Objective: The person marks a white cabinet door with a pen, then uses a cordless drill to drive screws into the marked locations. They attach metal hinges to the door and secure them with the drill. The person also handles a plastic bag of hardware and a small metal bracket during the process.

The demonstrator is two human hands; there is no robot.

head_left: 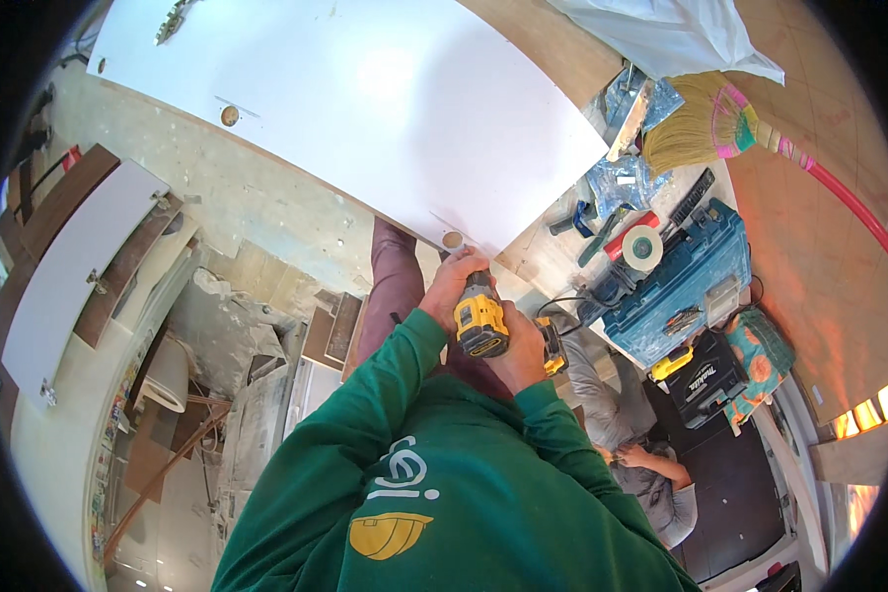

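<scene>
A yellow-and-black cordless drill [481,328] is held in front of my body, its front end toward the edge of a large white panel [365,109]. Its handle side is gripped by my right hand [521,351], with the yellow-and-black battery end showing beside the wrist. My left hand [450,292] is closed around the drill's front end; the chuck and bit are mostly hidden by the fingers. Just beyond lies a round hole [452,240] near the panel's edge. Another round hole [230,115] and a metal hinge [173,22] show farther left on the panel.
At right stand a blue tool case [676,286], a tape roll [642,248], a black case [703,380] and a broom [701,118]. Another person [651,474] sits close at my right. Left are a narrow white panel with hinges [79,286] and stacked boards [340,331].
</scene>
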